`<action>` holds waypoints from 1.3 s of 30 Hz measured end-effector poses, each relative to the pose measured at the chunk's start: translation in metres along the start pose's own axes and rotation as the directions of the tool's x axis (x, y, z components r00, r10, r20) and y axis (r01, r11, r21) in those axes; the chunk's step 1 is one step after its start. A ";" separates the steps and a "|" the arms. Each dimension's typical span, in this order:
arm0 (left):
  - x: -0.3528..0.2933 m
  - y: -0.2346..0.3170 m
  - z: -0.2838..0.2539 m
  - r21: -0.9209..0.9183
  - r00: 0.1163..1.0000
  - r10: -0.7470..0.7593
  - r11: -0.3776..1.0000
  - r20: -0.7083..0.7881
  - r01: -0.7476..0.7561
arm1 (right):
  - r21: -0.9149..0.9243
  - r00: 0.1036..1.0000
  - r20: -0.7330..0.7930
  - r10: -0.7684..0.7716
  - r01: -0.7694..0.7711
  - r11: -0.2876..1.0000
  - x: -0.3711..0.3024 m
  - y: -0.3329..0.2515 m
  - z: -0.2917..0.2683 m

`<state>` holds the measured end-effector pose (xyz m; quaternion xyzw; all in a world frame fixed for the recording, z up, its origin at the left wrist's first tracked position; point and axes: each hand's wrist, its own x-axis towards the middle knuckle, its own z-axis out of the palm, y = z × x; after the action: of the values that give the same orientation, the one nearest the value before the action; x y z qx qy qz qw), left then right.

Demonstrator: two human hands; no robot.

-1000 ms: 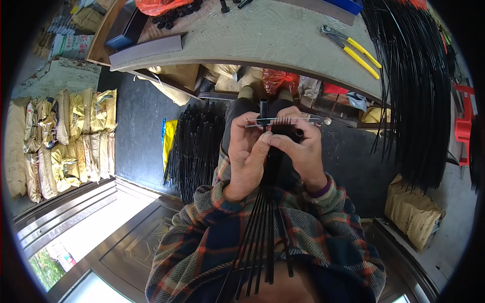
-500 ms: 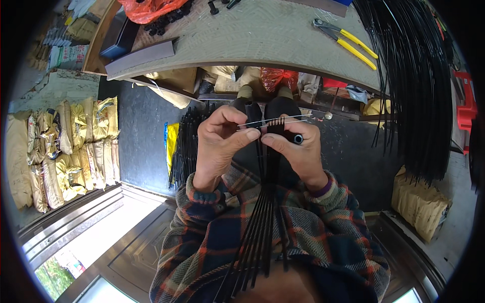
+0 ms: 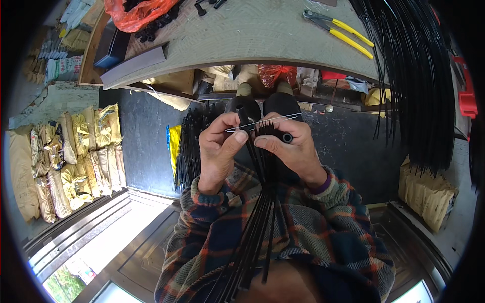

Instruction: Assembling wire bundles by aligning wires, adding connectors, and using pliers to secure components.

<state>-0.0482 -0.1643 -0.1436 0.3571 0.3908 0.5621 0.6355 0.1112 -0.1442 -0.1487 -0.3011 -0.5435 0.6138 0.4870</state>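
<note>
Rods (image 3: 257, 217), slim and black, are fanning down from my hands, on the near side of the table (image 3: 227, 45) and below its front edge. My left hand (image 3: 216, 150), nearly closed, is pinching a thicker black tube (image 3: 241, 113) between thumb and curled fingers, the tube's upper end pointing toward the table. My right hand (image 3: 299, 149), also curled nearly closed, is gripping a row of the rods under its thumb, along with a hollow-ended black tube (image 3: 287, 137). Thin metal wires (image 3: 295, 114) are crossing the row's tips between my hands, before the table. Yellow-handled cutting pliers (image 3: 348, 43) are lying near the table's right end, and an orange-red plastic bag (image 3: 136, 17) is resting near its left end. Long black strands (image 3: 424, 96) are draping past the table's right end.
</note>
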 end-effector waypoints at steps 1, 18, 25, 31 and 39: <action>-0.001 -0.001 -0.001 0.002 1.000 0.004 1.000 -0.029 -0.004 | 0.003 1.000 -0.001 -0.001 0.001 1.000 0.000 -0.002 0.000; -0.011 -0.018 0.009 -0.187 0.988 0.117 0.973 -0.096 -0.134 | 0.007 0.977 0.019 0.212 -0.212 0.977 0.000 -0.011 0.003; 0.009 -0.037 0.004 0.052 0.932 0.360 0.932 -0.037 -0.358 | -0.140 0.994 -0.074 0.078 -0.088 0.986 0.004 -0.012 -0.004; 0.001 -0.017 0.033 -0.400 0.999 0.009 0.916 -0.035 -0.022 | 0.086 0.835 -0.520 -0.183 0.264 0.961 0.045 -0.038 -0.055; -0.007 -0.014 0.039 -0.458 0.996 -0.038 0.889 -0.081 -0.003 | -0.432 0.883 0.365 0.296 -0.121 0.894 0.086 -0.089 -0.007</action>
<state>-0.0077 -0.1732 -0.1384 0.1689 0.2780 0.6477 0.6889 0.1120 -0.0677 -0.0515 -0.3114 -0.7120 0.5909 0.2165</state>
